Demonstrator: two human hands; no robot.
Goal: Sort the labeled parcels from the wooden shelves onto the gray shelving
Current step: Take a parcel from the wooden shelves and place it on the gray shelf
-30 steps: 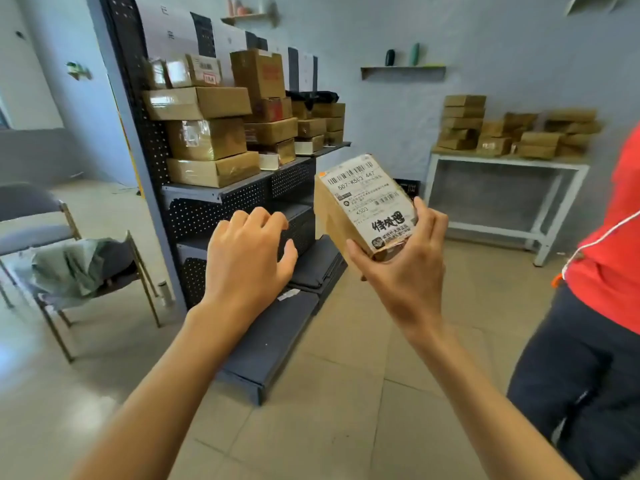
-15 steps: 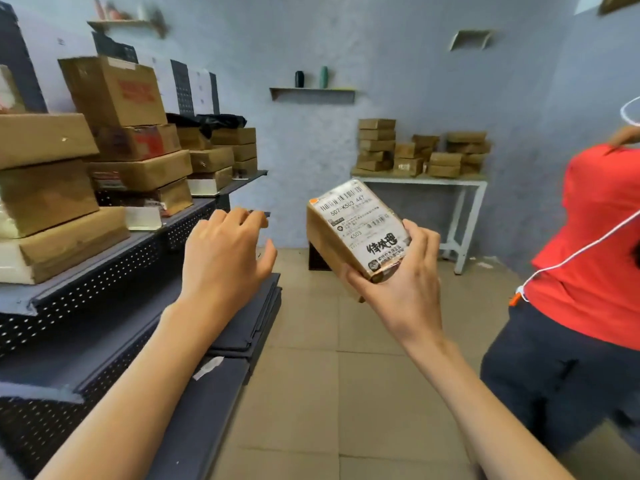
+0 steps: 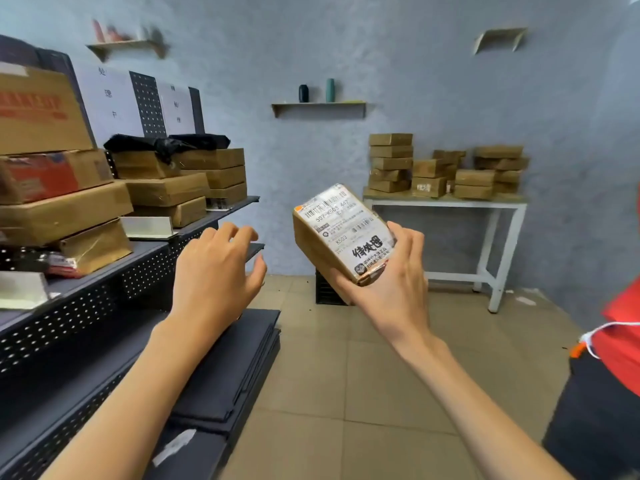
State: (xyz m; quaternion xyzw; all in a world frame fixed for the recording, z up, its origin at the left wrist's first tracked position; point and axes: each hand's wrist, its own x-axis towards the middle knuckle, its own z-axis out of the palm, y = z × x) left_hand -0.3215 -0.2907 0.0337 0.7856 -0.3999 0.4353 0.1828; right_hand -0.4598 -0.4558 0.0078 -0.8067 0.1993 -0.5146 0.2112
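Right hand (image 3: 388,289) grasps labeled parcel (image 3: 341,233) by its lower end (left hand (image 3: 214,271) relaxed, holding nothing); tilted one-handed hold risks slipping before gray shelving (image 3: 194,233)

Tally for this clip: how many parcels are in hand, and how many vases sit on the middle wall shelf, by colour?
Labeled parcel, held by the right hand: 1
Black vase: 1
Teal vase: 1
Total: 3
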